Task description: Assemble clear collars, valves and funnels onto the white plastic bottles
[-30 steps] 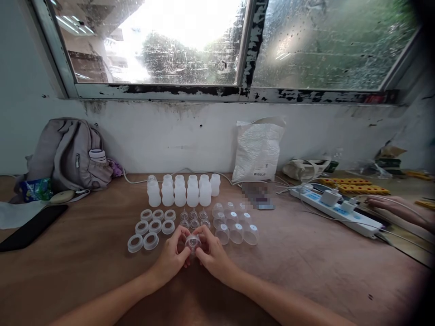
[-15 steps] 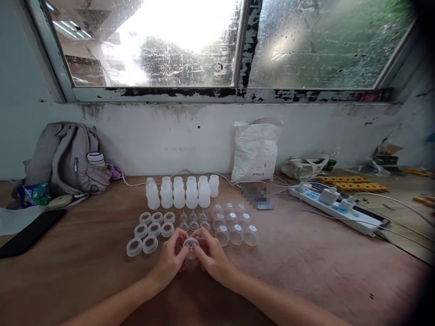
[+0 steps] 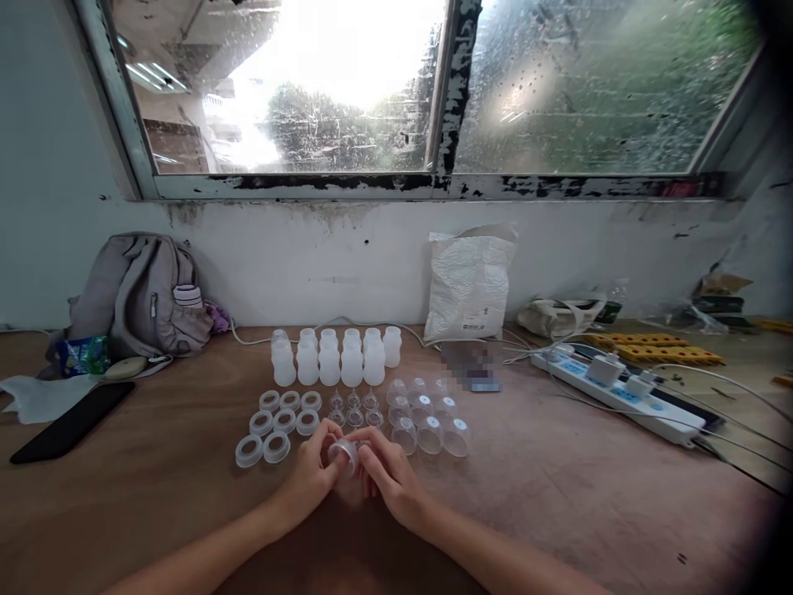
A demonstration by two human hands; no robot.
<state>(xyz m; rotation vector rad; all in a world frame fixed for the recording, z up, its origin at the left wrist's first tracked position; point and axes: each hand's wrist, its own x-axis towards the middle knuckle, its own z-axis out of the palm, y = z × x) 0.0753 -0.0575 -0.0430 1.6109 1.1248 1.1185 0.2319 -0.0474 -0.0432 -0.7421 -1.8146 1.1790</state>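
Observation:
Close in front of me, a clear screw ring point(image 3: 343, 451) of a baby bottle is tilted on its side between my hands. My left hand point(image 3: 315, 469) is closed round its left edge, thumb inside the opening. At the ring's right side, my right hand point(image 3: 395, 479) pinches a clear teat, mostly hidden by the fingers. Several loose rings point(image 3: 284, 421) lie left of my hands. Just beyond my fingertips stand clear teats point(image 3: 354, 416), and to the right are clear dome caps point(image 3: 429, 435) in rows.
White baby bottles point(image 3: 330, 364) stand in a row behind the parts. Farther back are a grey backpack point(image 3: 140, 289), a white padded bag point(image 3: 469, 285) and a power strip point(image 3: 619, 392) with cables. A black phone-like slab point(image 3: 71, 423) lies at the left.
The ring has turned from facing upward to tilted on its side. My right fingers have shifted to its right side. The whole view has moved slightly.

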